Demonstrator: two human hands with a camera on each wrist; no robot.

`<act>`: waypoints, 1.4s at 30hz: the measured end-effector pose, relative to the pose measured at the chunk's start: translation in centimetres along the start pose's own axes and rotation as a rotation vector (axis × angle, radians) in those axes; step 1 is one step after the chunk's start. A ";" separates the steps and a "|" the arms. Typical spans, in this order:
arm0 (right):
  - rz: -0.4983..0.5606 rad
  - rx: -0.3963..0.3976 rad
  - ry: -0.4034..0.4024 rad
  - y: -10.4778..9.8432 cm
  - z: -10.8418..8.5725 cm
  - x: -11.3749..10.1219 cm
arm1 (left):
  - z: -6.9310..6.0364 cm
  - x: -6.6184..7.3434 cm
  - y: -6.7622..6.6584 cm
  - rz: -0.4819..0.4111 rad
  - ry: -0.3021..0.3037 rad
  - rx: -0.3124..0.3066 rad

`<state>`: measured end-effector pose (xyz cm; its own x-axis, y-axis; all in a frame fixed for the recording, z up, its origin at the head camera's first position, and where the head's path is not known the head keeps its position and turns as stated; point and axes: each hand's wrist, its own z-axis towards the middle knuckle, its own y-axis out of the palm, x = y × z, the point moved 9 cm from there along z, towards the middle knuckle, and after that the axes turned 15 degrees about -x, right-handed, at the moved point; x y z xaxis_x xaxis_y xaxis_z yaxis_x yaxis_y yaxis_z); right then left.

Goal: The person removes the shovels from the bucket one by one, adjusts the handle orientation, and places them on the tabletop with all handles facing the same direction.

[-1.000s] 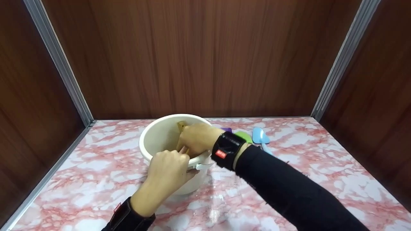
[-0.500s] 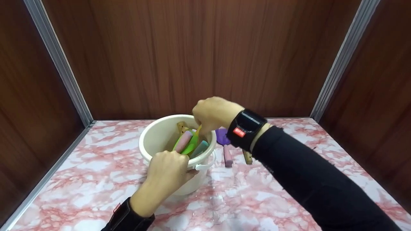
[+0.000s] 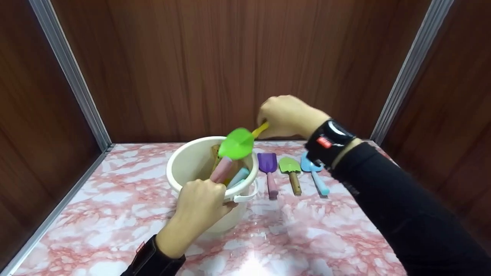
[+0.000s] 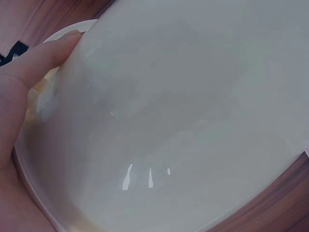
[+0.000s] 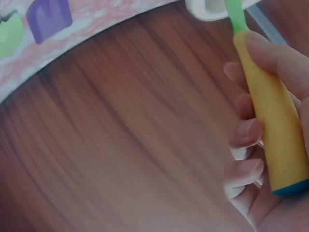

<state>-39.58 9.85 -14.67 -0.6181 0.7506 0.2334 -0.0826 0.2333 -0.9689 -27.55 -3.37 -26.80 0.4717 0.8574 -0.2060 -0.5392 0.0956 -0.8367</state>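
My left hand (image 3: 201, 203) grips the near rim of a cream bucket (image 3: 190, 161), fingers over the edge. In the left wrist view the thumb (image 4: 46, 58) lies against the bucket's outer wall. My right hand (image 3: 287, 115) holds a toy shovel up by its yellow handle (image 5: 270, 116), fingers curled round it. The shovel's bright green blade (image 3: 238, 143) hangs over the bucket's right side, tilted down to the left. Inside the bucket stand a pink handle (image 3: 221, 170), a light blue handle (image 3: 238, 176) and a brownish-yellow piece (image 3: 215, 151); their lower parts are hidden.
Right of the bucket, a purple shovel (image 3: 267, 162) with pink handle, a green shovel (image 3: 289, 165) with brown handle and a blue shovel (image 3: 320, 184) lie side by side on the marbled tabletop (image 3: 107, 214). Wood panels (image 3: 172, 69) stand behind and at both sides.
My right hand has come up out of the bucket and moved right, lifting the green shovel with the yellow handle. The left hand stays on the rim.
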 end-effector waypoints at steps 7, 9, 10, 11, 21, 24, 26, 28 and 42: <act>0.204 0.255 0.127 1.4 -3.0 7.0 | 0.2 0.0 -0.1 0.030 0.011 0.013; 0.272 0.282 0.167 2.7 -3.8 8.3 | 0.1 -0.1 -0.1 0.028 0.010 0.013; 0.308 0.290 0.189 3.4 -4.2 8.9 | 0.1 -0.1 -0.1 0.026 0.010 0.013; 0.343 0.300 0.211 4.2 -4.5 9.5 | 0.0 -0.1 -0.2 0.025 0.010 0.013; 0.659 0.446 0.411 10.8 -9.5 13.5 | 0.0 0.0 -0.2 0.023 0.005 0.015; 0.713 0.462 0.481 13.3 -11.0 14.8 | -0.1 0.1 -0.2 0.037 0.003 0.014; 0.781 0.454 0.532 15.2 -12.0 15.7 | -0.1 0.3 -0.2 0.044 0.002 0.010; 0.857 0.440 0.591 17.1 -13.1 16.6 | -0.1 0.4 -0.2 0.049 0.004 0.004; 0.904 0.404 0.768 23.5 -16.2 19.4 | 0.0 0.3 -0.1 0.029 -0.006 -0.026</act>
<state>-40.87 39.89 -31.55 0.0248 0.7407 -0.6713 -0.1850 -0.6566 -0.7312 -27.34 -3.15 -26.81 0.4518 0.8627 -0.2274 -0.5345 0.0577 -0.8432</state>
